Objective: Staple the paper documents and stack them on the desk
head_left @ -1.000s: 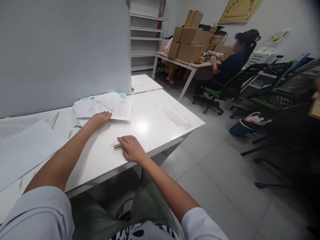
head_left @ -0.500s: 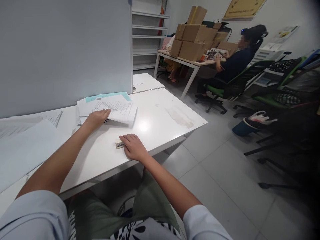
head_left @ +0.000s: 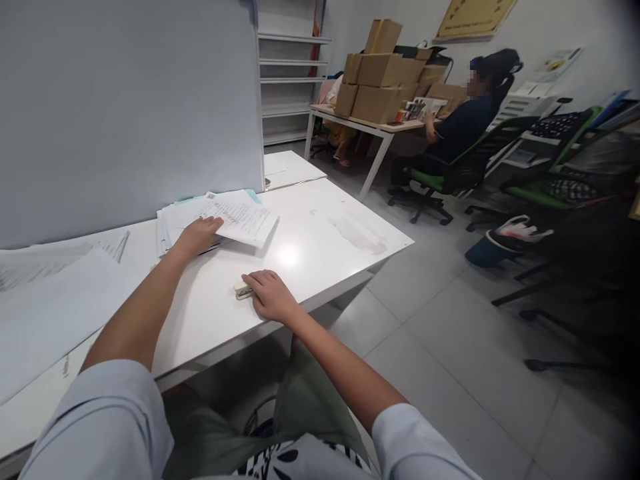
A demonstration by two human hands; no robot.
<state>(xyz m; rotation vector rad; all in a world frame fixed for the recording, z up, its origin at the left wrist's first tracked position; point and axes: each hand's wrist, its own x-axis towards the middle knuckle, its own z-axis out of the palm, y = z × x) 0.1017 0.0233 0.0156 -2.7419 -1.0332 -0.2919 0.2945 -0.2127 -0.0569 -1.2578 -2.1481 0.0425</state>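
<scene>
A stack of printed papers (head_left: 235, 217) lies on the white desk (head_left: 325, 233) by a grey partition. My left hand (head_left: 199, 235) rests on the stack's near edge and grips the top sheets, which are lifted and skewed to the right. My right hand (head_left: 270, 295) lies over a small cream stapler (head_left: 241, 291) near the desk's front edge, fingers curled on it.
More loose sheets (head_left: 45, 300) cover the desk's left end. A person in a green office chair (head_left: 450, 143) sits at a far table piled with cardboard boxes (head_left: 385, 80). Other chairs (head_left: 565, 200) and a bag (head_left: 505, 237) stand on the tiled floor to the right.
My left hand has pulled the top sheets of the stack toward me and to the right. My right hand has stayed on the stapler.
</scene>
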